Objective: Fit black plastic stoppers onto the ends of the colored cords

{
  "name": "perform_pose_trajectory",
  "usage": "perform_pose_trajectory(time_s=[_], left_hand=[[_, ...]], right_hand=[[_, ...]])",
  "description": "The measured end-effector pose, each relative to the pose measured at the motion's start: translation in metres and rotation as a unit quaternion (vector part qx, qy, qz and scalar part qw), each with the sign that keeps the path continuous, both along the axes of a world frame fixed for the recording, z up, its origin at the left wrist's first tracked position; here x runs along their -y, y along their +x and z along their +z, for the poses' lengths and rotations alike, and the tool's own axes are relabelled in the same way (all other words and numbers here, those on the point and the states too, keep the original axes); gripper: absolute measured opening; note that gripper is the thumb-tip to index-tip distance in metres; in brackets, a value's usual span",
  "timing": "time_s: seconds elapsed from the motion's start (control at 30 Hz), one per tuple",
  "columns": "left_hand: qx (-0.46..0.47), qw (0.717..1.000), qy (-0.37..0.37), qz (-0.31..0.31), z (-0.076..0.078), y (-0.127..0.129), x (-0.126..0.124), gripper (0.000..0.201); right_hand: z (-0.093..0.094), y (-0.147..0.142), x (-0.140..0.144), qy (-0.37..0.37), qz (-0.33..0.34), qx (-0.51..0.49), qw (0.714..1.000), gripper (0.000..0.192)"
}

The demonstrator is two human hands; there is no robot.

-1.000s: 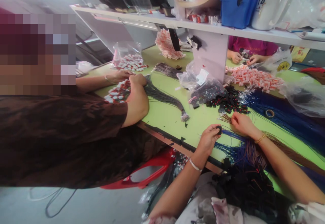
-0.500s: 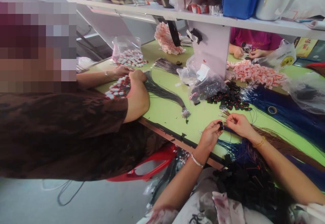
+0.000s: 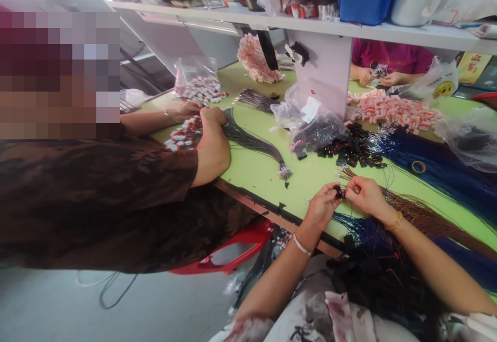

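We have a small black connector over the near part of the tabletop, pinched by the fingers of the left hand. The fingers of the right hand are pressed together right beside it; we cannot tell whether a thin wire lies between them. The likeliest trouble, we judge, is a slip: the piece is tiny and mostly covered by fingertips, so a loose pinch or a crooked push could send it down onto the near heap of black pieces, where it would be hard to pick out. The blue wires just under the hands and the brown wires trailing off to the right lie loose, so a careless sweep could tangle them. Farther off, a pile of black connectors spreads beside a clear plastic bag, with a tape roll to the right. An upright panel under the shelf blocks part of the far side. On the left, a co-worker's arm reaches across, limiting room there.
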State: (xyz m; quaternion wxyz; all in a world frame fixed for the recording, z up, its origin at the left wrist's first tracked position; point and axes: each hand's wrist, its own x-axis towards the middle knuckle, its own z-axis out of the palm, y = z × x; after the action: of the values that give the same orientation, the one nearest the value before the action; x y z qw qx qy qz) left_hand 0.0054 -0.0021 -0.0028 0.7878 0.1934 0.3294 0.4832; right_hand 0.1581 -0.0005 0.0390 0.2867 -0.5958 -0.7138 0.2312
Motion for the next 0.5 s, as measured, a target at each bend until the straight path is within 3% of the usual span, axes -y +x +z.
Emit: perform_pose_trajectory(time_s=[0.3, 0.5], left_hand=[[-0.016, 1.000, 0.024, 0.011, 0.0031, 0.0019, 0.0026, 0.024], [-0.048, 0.998, 0.045, 0.016, 0.0008, 0.0063, 0.0047, 0.028]], right_hand=[[-0.0008, -0.0011, 0.0002, 0.010, -0.007, 0.003, 1.000, 0.011], [-0.0031, -0.0012, -0.0003, 0.034, 0.043, -0.002, 0.998, 0.012]])
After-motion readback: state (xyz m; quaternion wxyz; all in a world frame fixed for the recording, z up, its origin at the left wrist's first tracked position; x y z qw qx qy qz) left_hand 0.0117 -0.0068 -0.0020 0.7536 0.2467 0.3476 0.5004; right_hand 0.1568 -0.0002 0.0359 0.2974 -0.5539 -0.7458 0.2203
